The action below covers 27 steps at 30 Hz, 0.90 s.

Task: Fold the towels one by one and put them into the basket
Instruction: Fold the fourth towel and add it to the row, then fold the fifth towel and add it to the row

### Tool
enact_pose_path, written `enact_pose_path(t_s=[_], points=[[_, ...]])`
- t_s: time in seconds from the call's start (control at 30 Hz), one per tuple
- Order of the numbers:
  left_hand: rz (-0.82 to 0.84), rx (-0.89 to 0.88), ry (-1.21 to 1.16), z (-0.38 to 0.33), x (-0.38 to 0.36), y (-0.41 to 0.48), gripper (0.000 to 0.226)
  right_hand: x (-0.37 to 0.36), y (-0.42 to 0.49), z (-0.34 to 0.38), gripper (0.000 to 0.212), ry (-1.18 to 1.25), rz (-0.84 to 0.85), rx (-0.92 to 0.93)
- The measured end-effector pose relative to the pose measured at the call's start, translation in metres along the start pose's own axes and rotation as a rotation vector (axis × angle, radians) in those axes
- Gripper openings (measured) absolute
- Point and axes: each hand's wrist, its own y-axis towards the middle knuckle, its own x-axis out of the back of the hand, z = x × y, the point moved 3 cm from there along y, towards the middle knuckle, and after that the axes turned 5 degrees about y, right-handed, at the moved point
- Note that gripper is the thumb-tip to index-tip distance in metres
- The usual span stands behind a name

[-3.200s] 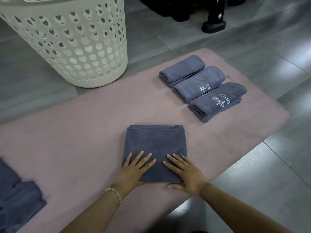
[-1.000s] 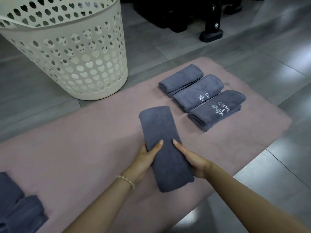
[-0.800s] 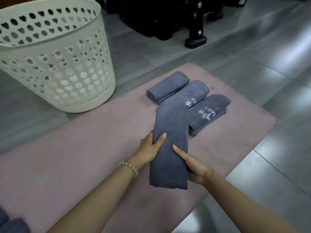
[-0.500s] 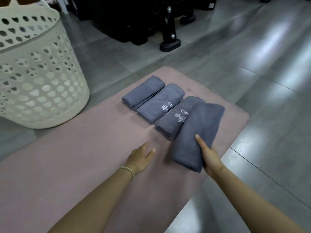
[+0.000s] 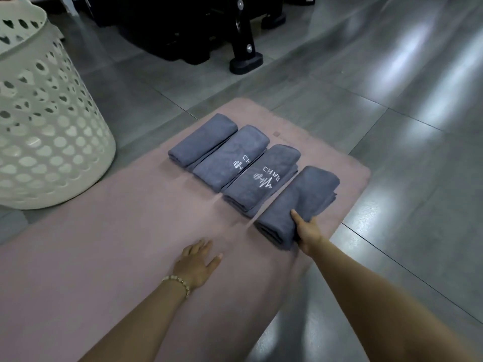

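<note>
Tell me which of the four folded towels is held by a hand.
The towel at the right end of the row: the right hand grips its near end. It alone is touched.

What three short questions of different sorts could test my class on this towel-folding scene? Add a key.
1. True or false: the right hand grips the rightmost towel.
2. How many folded towels lie in a row on the pink mat? A two; B four; C six.
3. Short answer: which of the hands holds nothing?
Key: 1 true; 2 B; 3 the left hand.
</note>
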Motion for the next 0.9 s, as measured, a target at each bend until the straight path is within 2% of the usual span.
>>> enact_pose_path(t_s=[0.07, 0.17, 0.33, 0.47, 0.57, 0.67, 0.9], points=[[-0.018, 0.0, 0.012, -0.001, 0.0, 0.0, 0.072, -0.005, 0.001, 0.006, 0.048, 0.042, 0.043, -0.001], [-0.026, 0.007, 0.013, -0.001, 0.001, -0.001, 0.071, -0.013, 0.002, 0.007, 0.048, 0.092, 0.094, -0.019], [0.002, 0.011, -0.02, -0.002, 0.0, 0.0, 0.083, -0.008, 0.004, -0.007, 0.06, -0.003, -0.051, -0.034], [0.001, -0.027, -0.058, -0.001, 0.005, -0.01, 0.068, -0.001, -0.011, 0.008, 0.079, -0.219, -0.222, 0.134], [-0.086, -0.031, -0.106, 0.008, 0.024, -0.025, 0.058, -0.004, -0.028, 0.026, 0.085, -0.442, -0.281, 0.307], [-0.172, 0.045, -0.149, 0.027, 0.047, -0.051, 0.052, -0.035, -0.051, 0.038, 0.079, -0.689, -0.164, 0.464], [-0.292, 0.233, -0.195, 0.13, 0.067, -0.157, 0.052, -0.173, -0.146, -0.015, 0.067, -1.017, 0.393, 0.602]])
